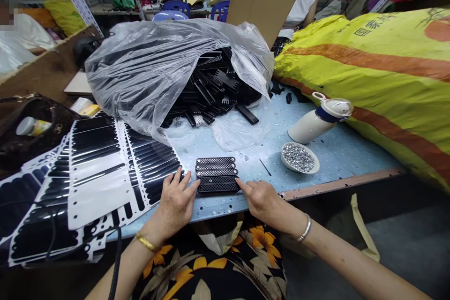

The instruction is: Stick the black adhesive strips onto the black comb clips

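Observation:
Several black strips (217,174) with a crosshatched texture and small silver rivets lie side by side on the table in front of me. My left hand (177,200) is at their left end, its fingers spread and the thumb close to the nearest strip. On the other side, my right hand (260,199) points its index finger at the right end of the nearest strips, touching or almost touching them. Its other fingers are curled under and partly hidden. Beneath my left hand is the edge of a white sheet (94,194) carrying rows of shiny black strip shapes.
A clear plastic bag (140,70) spills black toothed pieces (221,84) at the back. A bowl (300,158) of small silver parts stands right, near a white bottle (312,122) and a large yellow sack (372,70). A thin dark stick (265,167) lies nearby. Other people sit beyond.

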Demonstrator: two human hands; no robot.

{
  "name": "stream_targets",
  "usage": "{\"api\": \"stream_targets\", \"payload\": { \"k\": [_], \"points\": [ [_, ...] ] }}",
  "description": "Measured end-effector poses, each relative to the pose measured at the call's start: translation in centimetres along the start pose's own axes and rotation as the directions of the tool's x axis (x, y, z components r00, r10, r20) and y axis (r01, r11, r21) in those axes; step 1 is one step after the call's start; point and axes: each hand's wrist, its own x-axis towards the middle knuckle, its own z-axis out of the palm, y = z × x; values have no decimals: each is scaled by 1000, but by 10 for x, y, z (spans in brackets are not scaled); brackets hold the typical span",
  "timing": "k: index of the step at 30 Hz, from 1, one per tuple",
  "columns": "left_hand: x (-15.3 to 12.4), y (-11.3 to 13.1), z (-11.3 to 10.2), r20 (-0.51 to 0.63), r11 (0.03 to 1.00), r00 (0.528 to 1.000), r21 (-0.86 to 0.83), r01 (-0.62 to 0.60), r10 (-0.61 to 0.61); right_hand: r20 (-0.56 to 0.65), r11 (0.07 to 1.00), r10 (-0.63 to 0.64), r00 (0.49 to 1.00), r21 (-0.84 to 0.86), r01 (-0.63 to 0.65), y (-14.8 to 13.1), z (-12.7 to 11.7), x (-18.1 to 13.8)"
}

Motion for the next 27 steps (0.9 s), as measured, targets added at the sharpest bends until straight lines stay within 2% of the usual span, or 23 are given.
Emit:
{"api": "stream_targets", "payload": {
  "k": [4,12,19,23,27],
  "points": [
    [5,-1,2,20,998,1000,-55,7,-6,-10,1000,2,1000,17,-2,1,1,1],
    [6,-11,3,35,994,997,-86,-62,65,-18,1000,0,1000,9,0,1,0,-1],
    [9,-16,2,-82,988,997,-154,-14,1,0,1000,18,1000,19,-18,0,-1,0],
    [12,-14,8,-82,993,997,-112,-24,15,-7,1000,22,1000,15,-22,0,1,0],
    [19,-13,13,-53,993,998,-115,18,-24,-14,999,28,999,30,-28,1,5,-2]
  ]
}}
